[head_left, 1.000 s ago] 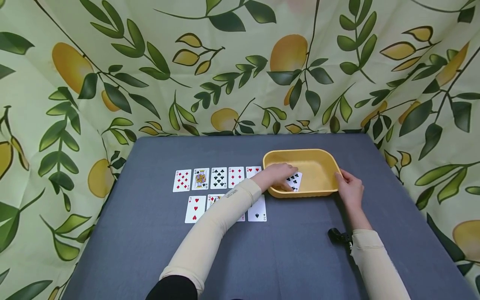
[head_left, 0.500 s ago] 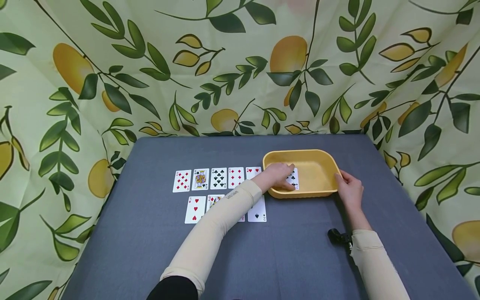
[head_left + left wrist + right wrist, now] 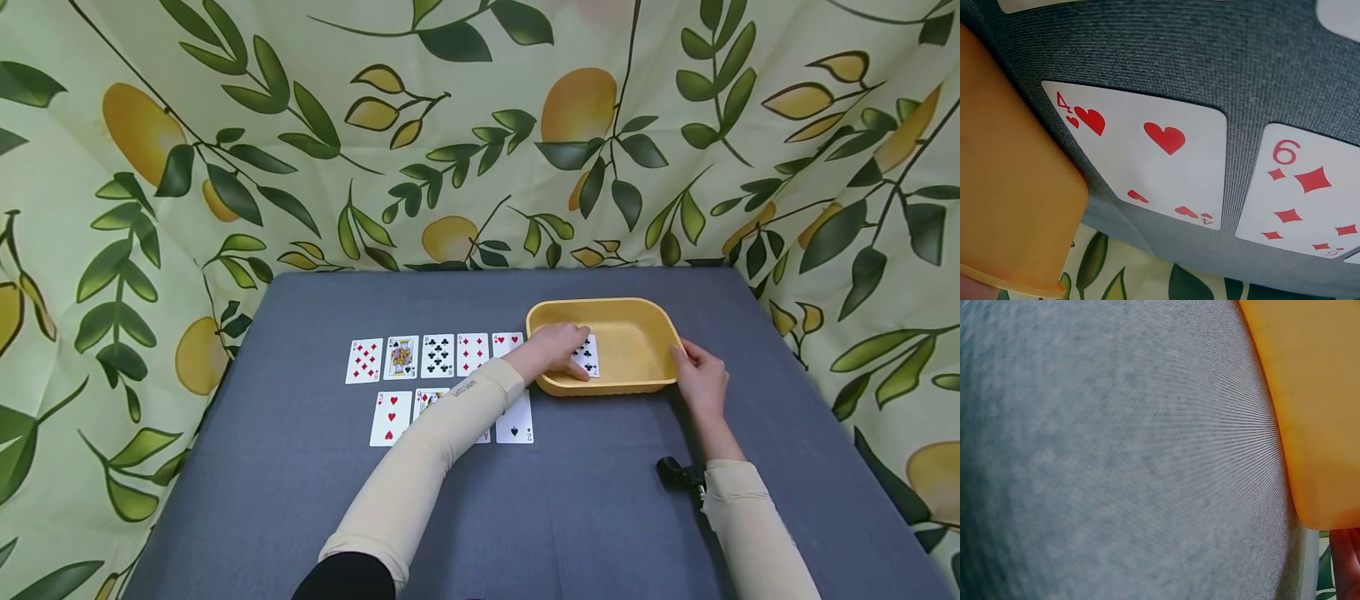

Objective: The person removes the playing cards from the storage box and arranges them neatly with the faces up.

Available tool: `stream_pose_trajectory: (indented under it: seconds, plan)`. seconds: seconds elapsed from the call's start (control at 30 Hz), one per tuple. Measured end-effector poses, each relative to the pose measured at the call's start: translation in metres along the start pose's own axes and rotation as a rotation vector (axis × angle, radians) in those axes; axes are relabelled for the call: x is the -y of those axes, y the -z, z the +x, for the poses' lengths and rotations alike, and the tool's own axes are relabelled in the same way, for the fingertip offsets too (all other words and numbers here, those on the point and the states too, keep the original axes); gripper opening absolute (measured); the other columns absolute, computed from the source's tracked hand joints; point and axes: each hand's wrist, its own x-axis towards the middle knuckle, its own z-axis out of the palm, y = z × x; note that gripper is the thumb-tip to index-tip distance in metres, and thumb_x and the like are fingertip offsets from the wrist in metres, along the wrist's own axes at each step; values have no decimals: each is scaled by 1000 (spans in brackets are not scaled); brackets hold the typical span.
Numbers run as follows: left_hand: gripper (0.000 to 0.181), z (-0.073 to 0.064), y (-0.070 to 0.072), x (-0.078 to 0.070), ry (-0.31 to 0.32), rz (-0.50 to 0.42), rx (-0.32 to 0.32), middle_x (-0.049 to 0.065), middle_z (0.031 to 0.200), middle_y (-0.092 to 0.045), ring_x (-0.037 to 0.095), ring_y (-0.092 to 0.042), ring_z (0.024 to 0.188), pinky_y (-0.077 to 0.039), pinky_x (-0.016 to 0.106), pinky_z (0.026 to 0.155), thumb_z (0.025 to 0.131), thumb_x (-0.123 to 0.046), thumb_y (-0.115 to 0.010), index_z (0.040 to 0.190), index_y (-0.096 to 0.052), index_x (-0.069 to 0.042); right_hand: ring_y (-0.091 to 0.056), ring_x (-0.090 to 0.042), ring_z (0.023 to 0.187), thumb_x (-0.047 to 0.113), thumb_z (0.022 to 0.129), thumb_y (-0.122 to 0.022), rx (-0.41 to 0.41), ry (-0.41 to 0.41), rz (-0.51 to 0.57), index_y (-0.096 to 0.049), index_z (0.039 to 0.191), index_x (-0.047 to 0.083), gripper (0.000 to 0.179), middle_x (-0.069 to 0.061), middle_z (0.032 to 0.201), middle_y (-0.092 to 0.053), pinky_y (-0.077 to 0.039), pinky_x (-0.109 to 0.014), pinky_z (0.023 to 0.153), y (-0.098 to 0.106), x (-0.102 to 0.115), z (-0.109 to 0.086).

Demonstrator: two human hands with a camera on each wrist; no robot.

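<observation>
My left hand [image 3: 558, 348] reaches into the left part of a yellow tray [image 3: 637, 342] and grips a clubs playing card [image 3: 589, 357] between thumb and fingers. The hand covers the card's left side. At the tray's right end, my right hand [image 3: 701, 379] holds the rim; in the right wrist view a bit of that hand shows below the tray wall [image 3: 1322, 412]. Just left of the tray lie a four of hearts [image 3: 1166, 156] and a six of diamonds [image 3: 1304, 194], both face up.
Two rows of face-up cards lie left of the tray, including a king [image 3: 402, 358], a three of hearts [image 3: 391, 419] and a two of spades [image 3: 515, 425]. My left forearm hides part of the near row. A patterned cloth [image 3: 450, 167] hangs behind the grey table [image 3: 585, 517].
The clubs card in my left hand has shifted slightly left and turned straighter inside the tray. My right hand has stayed at the rim.
</observation>
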Motion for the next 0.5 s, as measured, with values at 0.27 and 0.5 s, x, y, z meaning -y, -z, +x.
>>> stream_pose_trajectory:
  seconds: [0.27, 0.5]
  plan:
    - [74, -1, 3, 1, 41, -86, 3, 5, 117, -59, 19, -56, 108, -47, 30, 94, 75, -54, -78, 124, -51, -7, -48, 13, 71, 37, 98, -52, 3, 9, -13, -61, 133, 8, 46, -16, 119, -66, -41, -8, 64, 1, 2, -1]
    - [87, 0, 4, 3, 38, -112, 3, 6, 131, -55, 19, -50, 120, -41, 27, 103, 73, -54, -81, 137, -46, -6, -47, 12, 70, 37, 98, -52, -1, 16, -21, -62, 132, 9, 45, -15, 119, -66, -41, -10, 64, 0, 1, -1]
